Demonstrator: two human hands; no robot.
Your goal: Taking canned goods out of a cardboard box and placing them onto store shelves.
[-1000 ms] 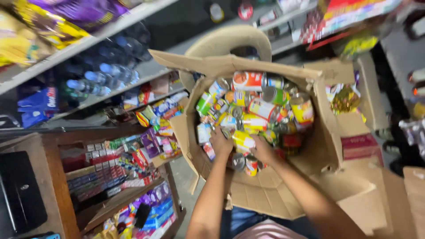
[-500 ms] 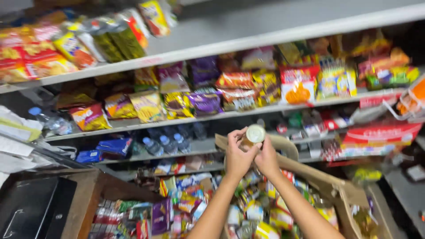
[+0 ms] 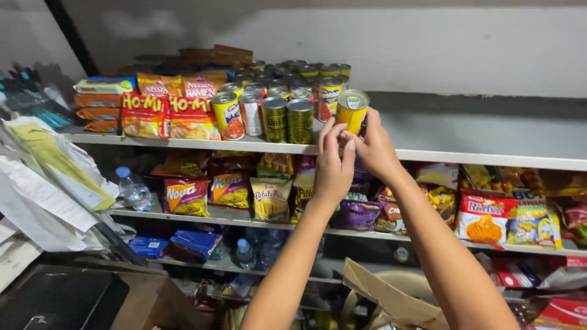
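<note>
On top shelf (image 3: 183, 144), right end of the can cluster, both hands hold one yellow can (image 3: 352, 110) upright, just at the shelf's front edge. Left hand (image 3: 333, 168) fingers (image 3: 326, 135) press the can's lower left side, right hand (image 3: 374, 150) fingers wrap its right side and back, so both are clenched on the can, neither released. Can base looks level with the shelf surface, can't tell if it's already resting or a hair above

Just left of it stand two dark green cans (image 3: 287, 120), then a red-white can (image 3: 251, 113) and a yellow can with blue label (image 3: 227, 115), more cans (image 3: 293, 73) packed behind. Noodle packs (image 3: 165, 116) fill the shelf's left part, right part of shelf is bare

Step in hand, by my read: placing the can in the front row next to the green cans. Next move likely calls for setting it flat, nudging it left so it lines up beside the green cans without knocking them, then letting go with both hands

Below: snack bags (image 3: 269, 198) on middle shelf, water bottle (image 3: 131, 190) at left, papers (image 3: 49, 189) hanging far left, cardboard box (image 3: 391, 299) flap at bottom under the arms
</note>
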